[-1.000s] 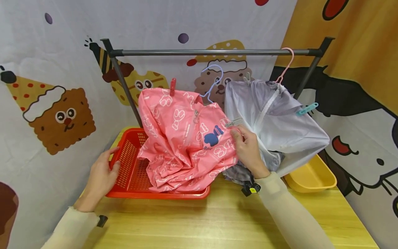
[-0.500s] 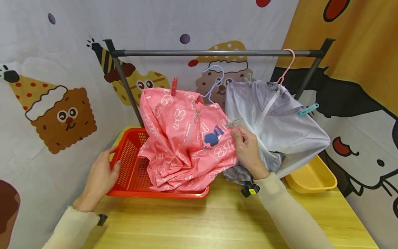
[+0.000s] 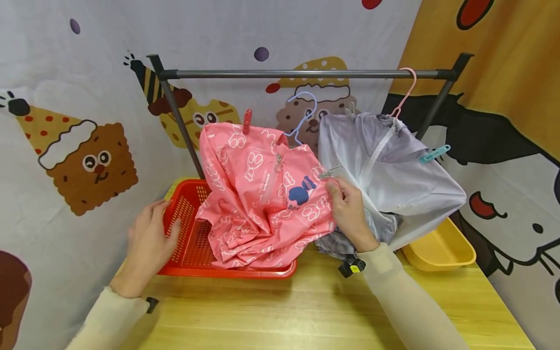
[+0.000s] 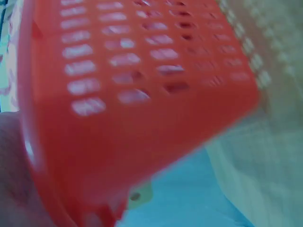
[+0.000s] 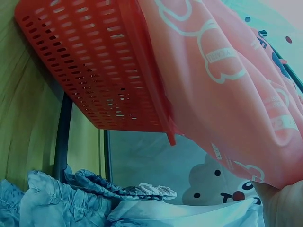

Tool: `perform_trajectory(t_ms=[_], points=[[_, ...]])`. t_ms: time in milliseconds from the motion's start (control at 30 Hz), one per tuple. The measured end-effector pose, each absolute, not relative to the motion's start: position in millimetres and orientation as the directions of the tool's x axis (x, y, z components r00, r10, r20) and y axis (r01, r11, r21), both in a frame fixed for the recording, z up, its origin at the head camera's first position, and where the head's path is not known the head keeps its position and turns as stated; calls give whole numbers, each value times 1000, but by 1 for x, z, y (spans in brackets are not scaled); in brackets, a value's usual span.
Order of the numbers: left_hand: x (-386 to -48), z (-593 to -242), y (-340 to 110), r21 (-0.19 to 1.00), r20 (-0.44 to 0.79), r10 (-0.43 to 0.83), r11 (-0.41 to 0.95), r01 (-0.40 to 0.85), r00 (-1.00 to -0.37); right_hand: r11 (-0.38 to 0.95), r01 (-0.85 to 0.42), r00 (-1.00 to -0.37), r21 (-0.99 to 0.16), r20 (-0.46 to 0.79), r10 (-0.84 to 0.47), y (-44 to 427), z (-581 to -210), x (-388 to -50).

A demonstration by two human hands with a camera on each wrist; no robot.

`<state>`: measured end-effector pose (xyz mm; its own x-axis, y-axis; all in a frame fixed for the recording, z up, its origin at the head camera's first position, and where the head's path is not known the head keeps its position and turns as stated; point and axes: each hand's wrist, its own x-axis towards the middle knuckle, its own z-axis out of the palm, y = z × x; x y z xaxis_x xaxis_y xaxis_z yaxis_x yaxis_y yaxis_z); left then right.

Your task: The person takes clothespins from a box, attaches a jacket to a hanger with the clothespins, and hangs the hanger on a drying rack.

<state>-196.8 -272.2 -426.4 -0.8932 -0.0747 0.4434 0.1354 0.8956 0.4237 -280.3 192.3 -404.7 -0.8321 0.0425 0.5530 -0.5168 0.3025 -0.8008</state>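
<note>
A pink jacket [image 3: 267,194] with white outlines and a blue bear print lies bunched over the red plastic basket [image 3: 188,274]. A light blue hanger [image 3: 302,116] sticks up from its collar. A red clothespin [image 3: 247,121] grips its left shoulder and a grey clothespin [image 3: 331,172] its right. My right hand [image 3: 352,214] pinches the jacket's edge just below the grey clothespin. Beside the basket's left wall is my left hand [image 3: 150,240], thumb spread from relaxed fingers. In the left wrist view the basket's rim [image 4: 29,146] partly covers that hand.
A dark metal rail [image 3: 280,74] spans the back. From it hangs a silvery-grey garment [image 3: 389,170] on a pink hanger [image 3: 404,92], with a teal clothespin [image 3: 435,153] on it. A yellow bin [image 3: 442,248] stands behind it on the wooden table [image 3: 306,311].
My left hand has shifted slightly up and to the right at the basket's left rim, and its thumb has come away from the wall. The right hand keeps its hold on the jacket.
</note>
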Motion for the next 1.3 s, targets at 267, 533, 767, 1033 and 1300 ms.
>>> perform_trajectory(t_ms=[267, 533, 767, 1033, 1300], points=[[-208, -415, -243, 374, 334, 79, 904, 209, -939, 301, -517, -830, -802, 555, 54, 192, -405, -279], [-218, -408, -222, 396, 84, 181, 896, 200, -980, 303, -515, -829, -801, 556, 62, 192, -404, -279], [-226, -412, -211, 423, -34, 254, 880, 216, -967, 312, -509, -832, -802, 552, 63, 191, -404, -277], [-218, -416, -196, 429, -63, 348, 856, 289, -935, 303, -516, -829, -801, 556, 61, 190, -404, -277], [-209, -424, -169, 373, -60, 334, 881, 289, -941, 314, -513, -827, -799, 558, 69, 189, -406, -279]])
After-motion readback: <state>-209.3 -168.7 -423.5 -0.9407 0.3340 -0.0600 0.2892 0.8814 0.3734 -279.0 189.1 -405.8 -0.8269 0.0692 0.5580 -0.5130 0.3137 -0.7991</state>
